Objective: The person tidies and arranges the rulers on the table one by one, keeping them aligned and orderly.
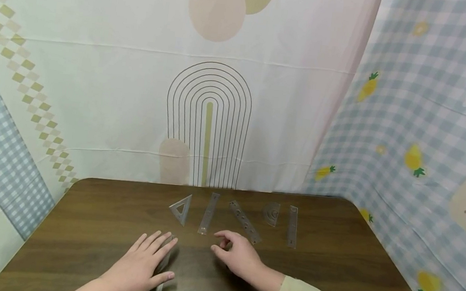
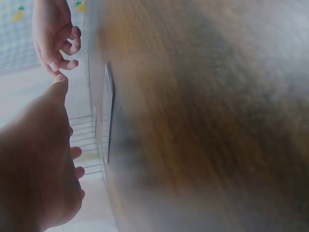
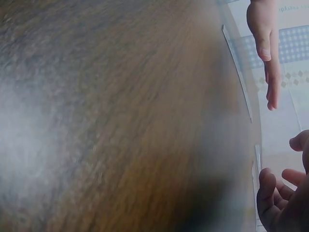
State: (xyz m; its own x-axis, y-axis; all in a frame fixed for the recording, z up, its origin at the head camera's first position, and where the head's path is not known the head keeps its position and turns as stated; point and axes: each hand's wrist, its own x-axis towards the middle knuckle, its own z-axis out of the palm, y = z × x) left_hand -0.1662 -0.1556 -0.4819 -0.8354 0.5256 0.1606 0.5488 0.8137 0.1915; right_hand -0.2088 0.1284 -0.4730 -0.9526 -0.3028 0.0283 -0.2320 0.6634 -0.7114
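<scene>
My left hand [image 1: 137,266] is spread palm down over a clear ruler-like strip [image 1: 163,264], with straight fingers. Most of that strip is hidden under the hand. From the left wrist, a gap shows between the hand [image 2: 43,150] and the flat strip [image 2: 108,116] on the tabletop. To the right, my right hand [image 1: 240,255] hovers with loosely curled fingers and holds nothing. It is nearest to a clear ruler with holes [image 1: 245,221] and a straight clear ruler [image 1: 209,213]. In the right wrist view, its thumb and fingers [image 3: 268,193] stand apart.
Along the far side of the brown wooden table [image 1: 92,225] lie a clear set square [image 1: 184,215], a clear protractor [image 1: 275,215] and another clear ruler [image 1: 292,227]. A patterned cloth [image 1: 113,104] hangs behind the table, and a checked one [image 1: 398,111] at the right.
</scene>
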